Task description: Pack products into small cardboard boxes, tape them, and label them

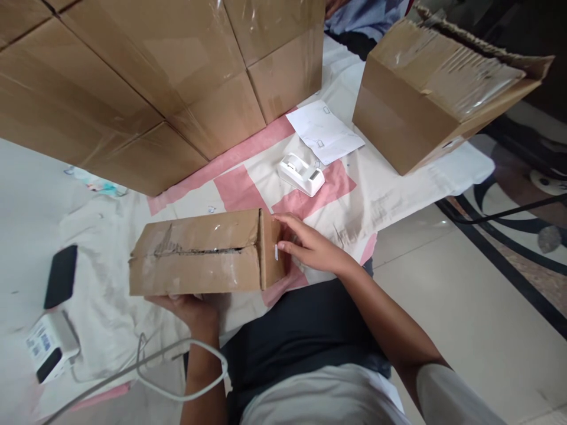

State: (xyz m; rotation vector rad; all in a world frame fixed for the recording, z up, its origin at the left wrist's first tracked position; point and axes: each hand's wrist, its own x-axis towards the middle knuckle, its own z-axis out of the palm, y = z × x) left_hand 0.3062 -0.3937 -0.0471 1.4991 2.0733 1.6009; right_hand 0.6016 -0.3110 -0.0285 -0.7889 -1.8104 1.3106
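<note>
A long brown cardboard box (199,274) is held tilted above the cloth, with a torn, partly split seam along its top face. Its left part rests on my left hand (188,310), which supports it from below; most of those fingers are hidden under the box. Against the right end of the box, my right hand (312,248) has its thumb and fingers closed on the cardboard. A small white strip (276,252) shows on that end, beside the thumb. Just beyond the right hand stands a white tape dispenser (300,175).
Stacked, taped cartons (133,77) wall off the back. A white paper sheet (325,131) lies near an open carton (398,112). At left are a black phone (61,276), a white device with a label (52,345) and a looping grey cable (177,342). Another person's clothing (363,18) shows behind.
</note>
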